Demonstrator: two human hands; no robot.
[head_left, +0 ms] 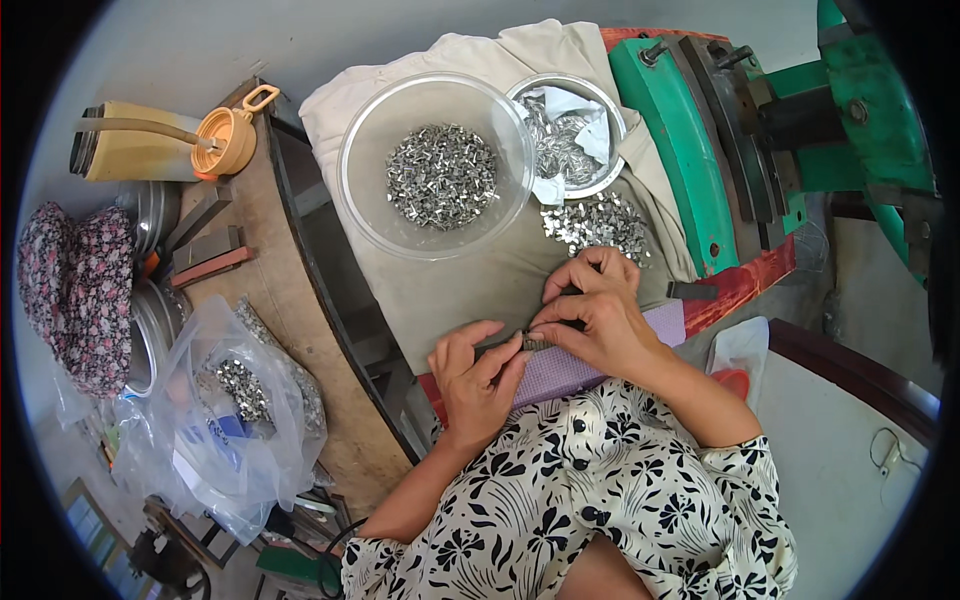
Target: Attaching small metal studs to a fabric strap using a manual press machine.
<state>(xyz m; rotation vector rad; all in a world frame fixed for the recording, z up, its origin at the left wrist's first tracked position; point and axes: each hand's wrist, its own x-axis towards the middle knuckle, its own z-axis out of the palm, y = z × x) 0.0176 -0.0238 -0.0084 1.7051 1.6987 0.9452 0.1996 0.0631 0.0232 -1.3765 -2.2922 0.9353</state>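
Fingertips largely cover the small metal part (536,344), just below frame centre; its full outline cannot be made out. The exposed portion is grey. The left hand (470,380) and right hand (603,318) each have the grip pinched on it, beside the purple pad (560,374). Green machine (665,150), upper right: cut off.

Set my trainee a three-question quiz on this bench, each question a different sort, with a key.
1. Multiple choice. What colour is the machine frame on the right? A red; B green; C yellow.
2. Fill in. The loose heap of metal pieces lies on the beige cloth, between the metal bowl and the ____ hand.
3. True or false? The left hand is inside the metal bowl.

Key: 1 B. 2 right: the right hand. 3 False: the left hand is at the lilac pad, its fingertips close to the right hand's.
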